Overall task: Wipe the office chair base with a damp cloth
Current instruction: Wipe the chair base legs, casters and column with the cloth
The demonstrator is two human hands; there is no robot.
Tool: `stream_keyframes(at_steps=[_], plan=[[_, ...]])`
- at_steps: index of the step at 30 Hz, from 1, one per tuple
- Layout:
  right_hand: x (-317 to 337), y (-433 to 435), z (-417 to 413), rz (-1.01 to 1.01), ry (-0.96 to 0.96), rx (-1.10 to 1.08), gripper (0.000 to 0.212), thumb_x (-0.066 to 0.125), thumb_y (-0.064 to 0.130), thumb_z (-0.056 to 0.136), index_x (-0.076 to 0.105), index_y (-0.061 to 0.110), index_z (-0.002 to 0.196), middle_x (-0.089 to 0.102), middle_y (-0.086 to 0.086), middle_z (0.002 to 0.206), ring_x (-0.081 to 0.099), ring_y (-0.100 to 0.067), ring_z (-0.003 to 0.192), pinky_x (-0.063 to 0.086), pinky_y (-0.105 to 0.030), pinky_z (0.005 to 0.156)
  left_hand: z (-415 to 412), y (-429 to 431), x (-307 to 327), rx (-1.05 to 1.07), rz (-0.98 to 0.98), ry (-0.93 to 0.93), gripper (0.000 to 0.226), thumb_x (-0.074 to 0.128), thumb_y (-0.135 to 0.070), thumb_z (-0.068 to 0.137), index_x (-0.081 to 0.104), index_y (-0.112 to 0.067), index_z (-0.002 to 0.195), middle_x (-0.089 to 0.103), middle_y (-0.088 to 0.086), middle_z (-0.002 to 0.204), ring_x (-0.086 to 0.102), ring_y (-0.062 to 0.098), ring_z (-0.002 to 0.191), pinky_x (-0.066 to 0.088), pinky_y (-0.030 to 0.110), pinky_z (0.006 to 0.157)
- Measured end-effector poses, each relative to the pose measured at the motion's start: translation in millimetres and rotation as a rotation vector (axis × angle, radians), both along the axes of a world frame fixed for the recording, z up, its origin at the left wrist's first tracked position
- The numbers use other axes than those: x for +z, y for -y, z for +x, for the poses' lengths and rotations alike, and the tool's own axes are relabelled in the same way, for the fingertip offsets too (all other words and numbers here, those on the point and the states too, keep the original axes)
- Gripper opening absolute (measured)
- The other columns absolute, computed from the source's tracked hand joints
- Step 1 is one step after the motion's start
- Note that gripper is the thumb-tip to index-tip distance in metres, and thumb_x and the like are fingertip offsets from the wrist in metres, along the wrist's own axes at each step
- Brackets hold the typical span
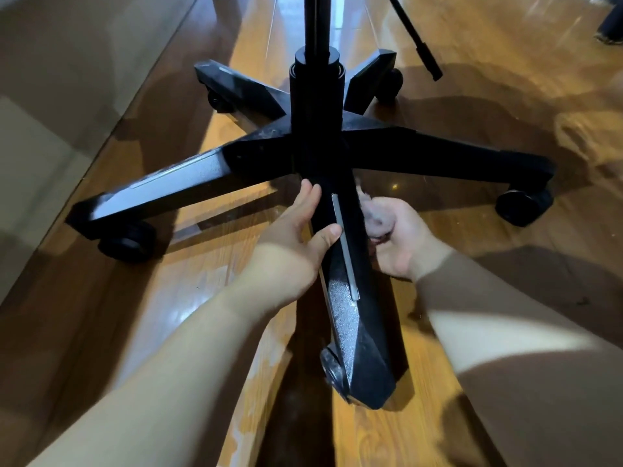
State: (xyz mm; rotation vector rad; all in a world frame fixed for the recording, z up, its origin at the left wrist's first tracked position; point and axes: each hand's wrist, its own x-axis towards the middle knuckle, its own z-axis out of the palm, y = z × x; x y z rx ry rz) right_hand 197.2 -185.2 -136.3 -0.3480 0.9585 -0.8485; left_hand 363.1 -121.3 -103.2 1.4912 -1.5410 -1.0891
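Now: black five-spoke plastic office chair base stands on glossy wooden floor. Nearest spoke runs from the hub straight toward the person, between both hands. Right hand curls round bunched pale pinkish cloth, pressed to spoke's right flank. Left hand flat, fingers straight, against left flank, thumb on top. Wipe should follow spoke's length.

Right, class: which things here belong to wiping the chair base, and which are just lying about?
Belonging: black five-armed office chair base; crumpled pinkish-grey cloth; right hand gripping the cloth; left hand resting on the base's near arm.
Lying about: glossy brown wooden floor; black rod hanging at top right.
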Motion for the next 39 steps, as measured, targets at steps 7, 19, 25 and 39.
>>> stream_keyframes(at_steps=[7, 19, 25, 39], plan=[[22, 9, 8, -0.062, -0.338, -0.057, 0.034, 0.033, 0.001, 0.098, 0.047, 0.012, 0.068, 0.041, 0.002, 0.043, 0.031, -0.009, 0.035, 0.028, -0.014, 0.050, -4, -4, 1, -0.021, 0.018, -0.004, 0.066, 0.059, -0.029, 0.094, 0.025, -0.034, 0.150, 0.011, -0.032, 0.151, 0.014, 0.002, 0.144, 0.015, 0.028, 0.118], [10, -2, -7, 0.021, 0.025, 0.051, 0.044, 0.030, 0.005, 0.089, 0.042, 0.017, 0.049, 0.026, 0.009, 0.030, 0.022, -0.005, 0.027, 0.004, -0.022, 0.064, -2, -3, 2, -0.053, -0.018, 0.027, 0.065, 0.056, -0.028, 0.096, 0.022, -0.032, 0.151, 0.010, -0.026, 0.155, 0.011, -0.009, 0.136, 0.013, 0.015, 0.111], [23, -30, -20, 0.039, -0.085, 0.159, 0.040, 0.025, -0.003, 0.088, 0.057, 0.012, 0.069, 0.052, 0.003, 0.051, 0.040, -0.005, 0.037, 0.027, -0.011, 0.041, -6, -7, 8, -0.034, -0.006, 0.060, 0.065, 0.055, -0.029, 0.096, 0.022, -0.031, 0.152, 0.010, -0.025, 0.156, 0.016, 0.006, 0.144, 0.017, 0.029, 0.119], [21, -35, -12, 0.127, 0.040, 0.075, 0.040, 0.026, 0.004, 0.093, 0.050, 0.022, 0.066, 0.032, 0.010, 0.035, 0.026, -0.005, 0.025, 0.020, -0.012, 0.033, -5, -5, 5, -0.052, -0.022, 0.032, 0.065, 0.054, -0.023, 0.097, 0.020, -0.024, 0.152, 0.009, -0.018, 0.158, 0.014, 0.006, 0.145, 0.018, 0.035, 0.121]])
